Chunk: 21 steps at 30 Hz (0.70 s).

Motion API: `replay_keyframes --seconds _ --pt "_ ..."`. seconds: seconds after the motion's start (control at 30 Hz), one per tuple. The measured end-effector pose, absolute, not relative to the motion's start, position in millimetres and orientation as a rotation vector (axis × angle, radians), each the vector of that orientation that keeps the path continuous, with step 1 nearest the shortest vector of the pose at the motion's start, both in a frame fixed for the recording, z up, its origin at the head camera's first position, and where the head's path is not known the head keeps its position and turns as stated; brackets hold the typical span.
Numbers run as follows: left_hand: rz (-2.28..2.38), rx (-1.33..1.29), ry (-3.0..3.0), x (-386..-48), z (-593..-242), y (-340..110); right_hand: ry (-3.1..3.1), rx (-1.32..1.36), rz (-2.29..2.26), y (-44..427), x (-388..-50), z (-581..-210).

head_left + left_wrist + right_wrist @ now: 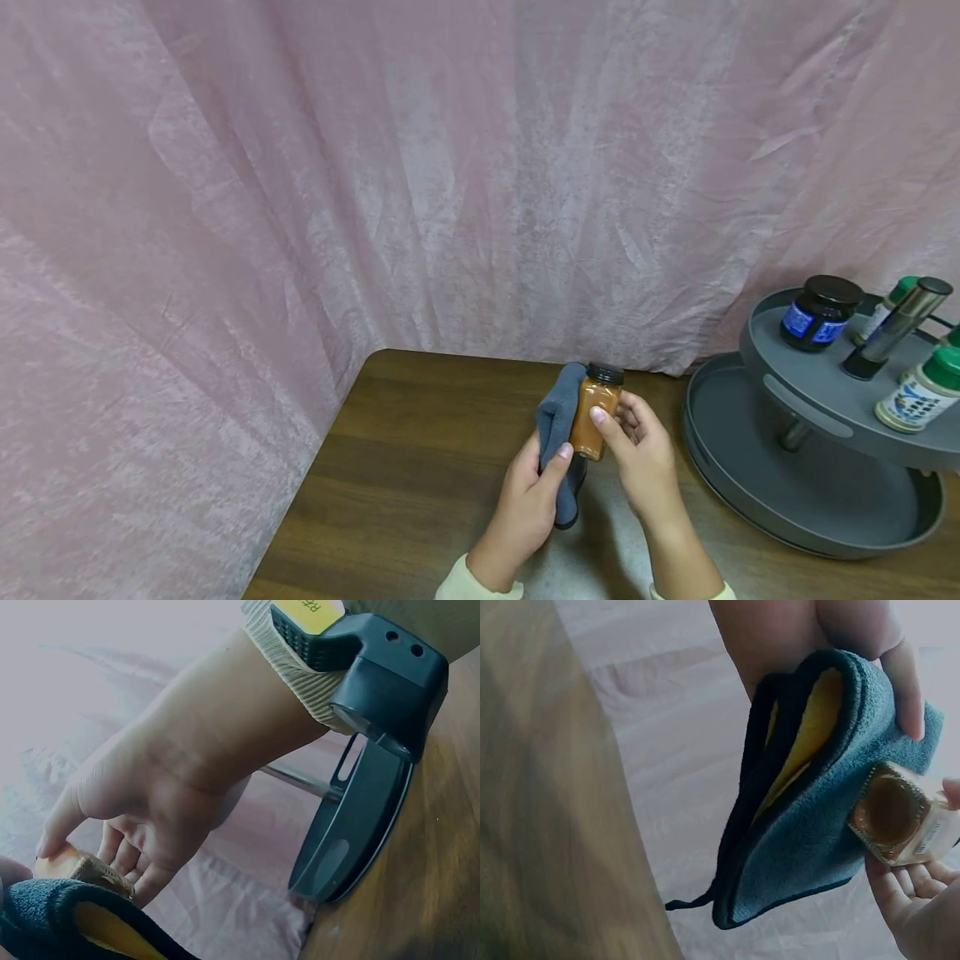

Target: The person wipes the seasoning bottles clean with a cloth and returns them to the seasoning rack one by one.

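Note:
My right hand (651, 467) grips a square jar (588, 421) of orange-brown powder with a black lid, thumb on its near face and fingers behind. Folded in my left hand (525, 507) is a blue-grey cloth (557, 417), its thumb across the front. The cloth lies against the jar's left side, above the table. In the right wrist view the cloth (802, 847) shows a yellow inside, and the jar's base (889, 810) faces the camera. The left wrist view shows my right hand (172, 780) around the jar (86, 868), partly behind the cloth (45, 907).
A two-tier grey round rack (810, 508) stands at the right of the wooden table (405, 467). Its upper tier holds a dark jar (821, 312), a grinder-like cylinder (896, 329) and green-capped bottles (918, 396). Pink curtains (450, 167) hang behind the table.

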<state>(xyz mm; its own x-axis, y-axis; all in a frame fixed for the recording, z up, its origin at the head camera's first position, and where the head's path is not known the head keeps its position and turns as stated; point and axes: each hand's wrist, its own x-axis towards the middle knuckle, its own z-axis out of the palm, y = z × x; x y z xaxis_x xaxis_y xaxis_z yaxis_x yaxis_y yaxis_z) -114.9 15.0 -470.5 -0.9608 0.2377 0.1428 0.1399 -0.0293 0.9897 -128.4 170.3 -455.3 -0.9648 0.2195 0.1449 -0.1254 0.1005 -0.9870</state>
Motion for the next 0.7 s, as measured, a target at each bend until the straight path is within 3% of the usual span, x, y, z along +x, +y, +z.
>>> replay_keyframes --seconds 0.27,0.57,0.7 --pt "2.301 0.279 2.071 -118 -472 14 -2.220 -0.016 1.998 166 -129 -459" --pt "2.408 0.343 1.990 -122 -465 1 -2.337 0.253 1.930 160 -128 -465" --pt "2.374 0.375 2.030 -122 -464 1 -2.328 0.238 1.887 158 -127 -465"
